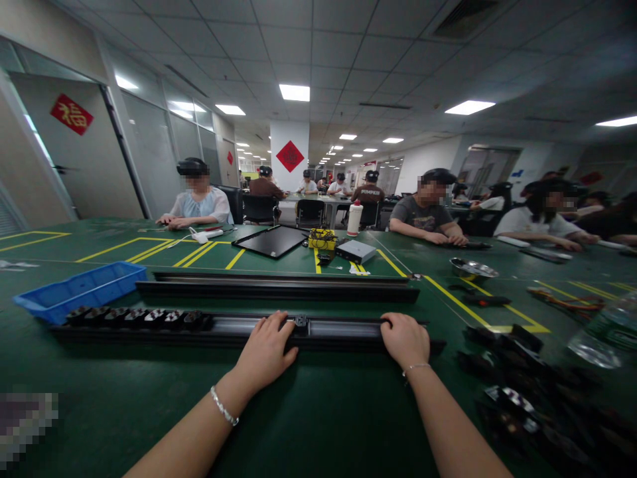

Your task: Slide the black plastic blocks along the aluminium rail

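Note:
A long black track rail with a pale inner channel lies across the green table in front of me. Several black socket modules sit in a row on its left part. One more small dark module is in the channel near the middle. My left hand grips the rail just left of that module, its fingers over the far side and its thumb at the front. My right hand is curled around the rail near its right end. Behind it lies a second black rail, apart from both hands.
At the left is a blue tray; at the right lie a heap of black parts and a plastic bottle. Farther back are a metal bowl, a black panel and a grey box. Several people sit beyond.

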Action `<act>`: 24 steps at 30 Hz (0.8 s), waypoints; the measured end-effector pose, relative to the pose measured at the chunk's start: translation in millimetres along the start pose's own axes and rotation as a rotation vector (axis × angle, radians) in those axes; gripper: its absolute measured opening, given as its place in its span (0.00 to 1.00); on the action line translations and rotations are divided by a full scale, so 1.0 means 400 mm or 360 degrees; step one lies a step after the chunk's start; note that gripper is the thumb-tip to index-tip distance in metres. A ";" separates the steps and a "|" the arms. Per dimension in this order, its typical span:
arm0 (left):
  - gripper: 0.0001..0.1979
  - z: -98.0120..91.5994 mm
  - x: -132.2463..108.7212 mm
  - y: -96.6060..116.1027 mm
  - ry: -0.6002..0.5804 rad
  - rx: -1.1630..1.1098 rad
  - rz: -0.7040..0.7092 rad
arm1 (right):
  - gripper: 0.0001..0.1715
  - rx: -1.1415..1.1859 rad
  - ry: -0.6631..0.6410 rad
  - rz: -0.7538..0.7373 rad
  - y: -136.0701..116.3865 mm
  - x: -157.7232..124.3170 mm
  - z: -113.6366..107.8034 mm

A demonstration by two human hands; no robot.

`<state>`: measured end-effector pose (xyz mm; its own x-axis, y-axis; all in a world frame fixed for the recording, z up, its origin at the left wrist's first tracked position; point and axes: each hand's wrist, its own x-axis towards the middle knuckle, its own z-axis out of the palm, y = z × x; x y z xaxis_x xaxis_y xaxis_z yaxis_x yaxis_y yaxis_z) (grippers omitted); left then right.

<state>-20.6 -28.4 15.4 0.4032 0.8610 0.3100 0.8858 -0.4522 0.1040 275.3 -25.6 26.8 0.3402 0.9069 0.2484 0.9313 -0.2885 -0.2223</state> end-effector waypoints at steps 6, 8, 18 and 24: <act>0.23 -0.003 -0.001 0.002 -0.0020 -0.0013 0.0003 | 0.21 0.0009 -0.0025 -0.0001 0.000 0.001 -0.001; 0.23 -0.002 -0.001 0.001 -0.0017 -0.0013 0.0005 | 0.21 0.0010 -0.0021 -0.0007 0.000 0.000 -0.002; 0.24 0.002 0.000 -0.001 -0.0030 -0.0019 0.0001 | 0.21 -0.0015 -0.0033 0.0001 -0.002 0.001 -0.006; 0.24 0.004 0.000 -0.002 -0.0022 -0.0010 -0.0001 | 0.21 -0.0008 -0.0013 -0.0001 -0.003 -0.001 -0.005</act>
<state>-20.9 -27.9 13.7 0.4059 0.8643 0.2969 0.8845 -0.4533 0.1103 274.5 -26.4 28.9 0.3384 0.9096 0.2412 0.9323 -0.2892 -0.2172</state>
